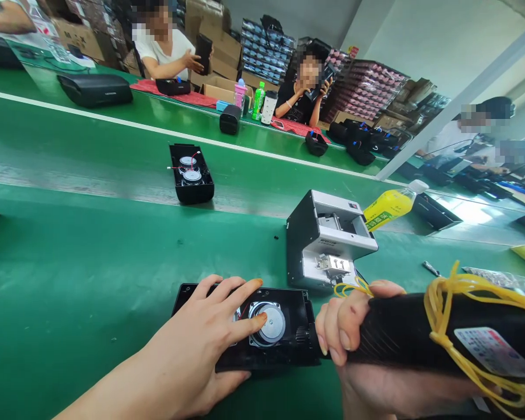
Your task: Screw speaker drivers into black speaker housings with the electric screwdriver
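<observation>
Before me lies a black speaker housing (289, 359), its inside facing up, with a round silver speaker driver (273, 324) in view and another mostly covered by my fingers. Across its left part spreads my left hand (210, 326), fingertips over the top and thumb along the near edge, holding it. My right hand (354, 326) is wrapped round a thick black electric screwdriver (398, 326) bound with yellow rubber bands (441, 309). The tool lies nearly level and points left at the housing's right end. My fingers hide its tip, so contact cannot be made out.
Beyond the housing stands a silver-and-black screw feeder (332, 239), with a yellow bottle (389, 207) tilted behind it. Another open speaker housing (192, 175) sits on the green belt (114, 149). Across it, people (170, 49) handle black speaker parts.
</observation>
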Motion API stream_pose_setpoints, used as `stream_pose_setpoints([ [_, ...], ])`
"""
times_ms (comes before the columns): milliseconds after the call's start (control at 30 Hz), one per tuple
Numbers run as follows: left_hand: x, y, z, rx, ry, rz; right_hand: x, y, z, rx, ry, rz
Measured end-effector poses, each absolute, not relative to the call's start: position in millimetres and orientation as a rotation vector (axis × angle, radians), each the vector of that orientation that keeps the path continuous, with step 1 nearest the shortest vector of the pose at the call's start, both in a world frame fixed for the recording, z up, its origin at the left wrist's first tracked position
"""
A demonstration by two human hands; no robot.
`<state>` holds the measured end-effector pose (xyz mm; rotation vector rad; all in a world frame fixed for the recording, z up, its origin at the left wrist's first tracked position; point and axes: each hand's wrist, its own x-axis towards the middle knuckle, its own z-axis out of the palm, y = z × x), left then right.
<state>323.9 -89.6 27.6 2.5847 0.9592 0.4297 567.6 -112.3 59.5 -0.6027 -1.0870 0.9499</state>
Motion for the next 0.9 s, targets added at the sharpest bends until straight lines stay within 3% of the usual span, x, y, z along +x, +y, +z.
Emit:
stream_pose_setpoints([
  [900, 326, -94, 36, 2.57, 0.993, 0.374, 567, -114, 55, -0.489, -1.269, 0.925],
])
